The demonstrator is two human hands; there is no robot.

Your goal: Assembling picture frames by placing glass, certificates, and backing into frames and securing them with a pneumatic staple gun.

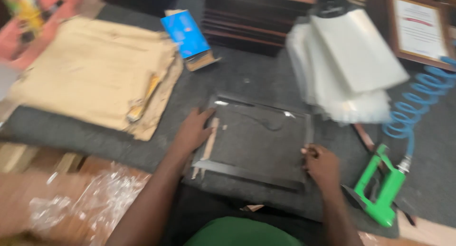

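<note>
1. Bottom centre: green garment (242,232) at the lower edge, both forearms reaching up from it.
2. Lower left: crumpled clear plastic wrap (90,205) on wooden boards; blurred.
3. Lower right: green pneumatic gun (382,189) lying on the grey felt tabletop (242,75), coiled blue air hose (418,103) running from it toward the right edge.
4. Centre: black picture frame (256,172) lying flat, back side up, on the felt. Pale strip of tape or paper (209,144) along its left rail.
5. Left hand (192,132): palm down, fingers spread flat on the frame's left edge, touching the pale strip. Pressing, not clenched.
6. Right hand (322,164): fingers curled together, pinched on the frame's right rail near its lower corner.
7. Upper left: stack of tan backing boards (90,70); yellow-handled tool (145,97) resting on its right side.
8. Upper centre: blue box (187,34), tilted, just beyond the boards. Stack of dark frames (247,22) behind.
9. Upper right: fanned pile of white sheets (346,65); framed certificate (418,27) in the far corner.
</note>
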